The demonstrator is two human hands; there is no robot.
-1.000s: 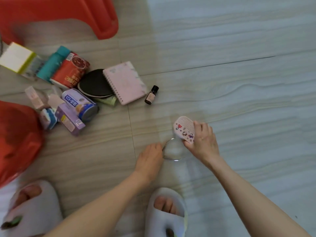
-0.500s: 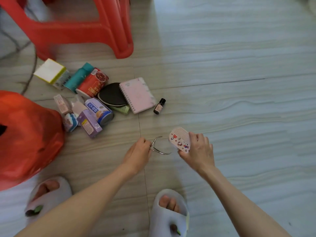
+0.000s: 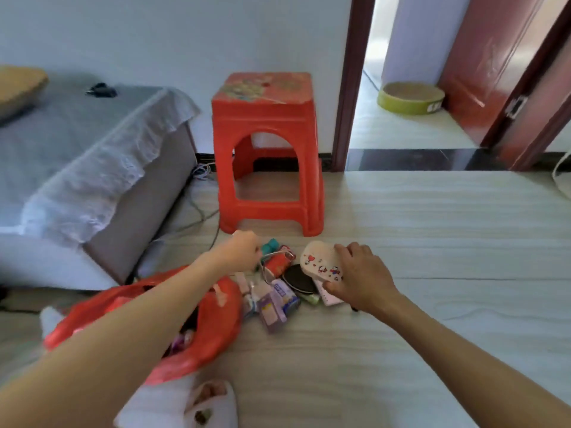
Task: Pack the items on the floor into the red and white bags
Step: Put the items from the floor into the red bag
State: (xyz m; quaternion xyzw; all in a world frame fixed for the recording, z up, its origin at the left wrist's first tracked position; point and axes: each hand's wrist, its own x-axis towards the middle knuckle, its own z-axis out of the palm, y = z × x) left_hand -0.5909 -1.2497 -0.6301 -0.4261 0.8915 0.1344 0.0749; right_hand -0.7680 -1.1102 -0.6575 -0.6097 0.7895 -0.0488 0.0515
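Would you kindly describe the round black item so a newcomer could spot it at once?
Start at the red stool; a pile lies on the floor before it. The black disc sits there, just under the right hand. It alone is flat, round and black.

White bag point(image 3: 560, 177) cut off right edge.

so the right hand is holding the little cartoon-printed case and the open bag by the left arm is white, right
Not quite. In the head view the open plastic bag under the left arm is red, not white. The rest holds: the right hand has its grip on the small cream oval case with cartoon prints, held above the pile of items on the floor.
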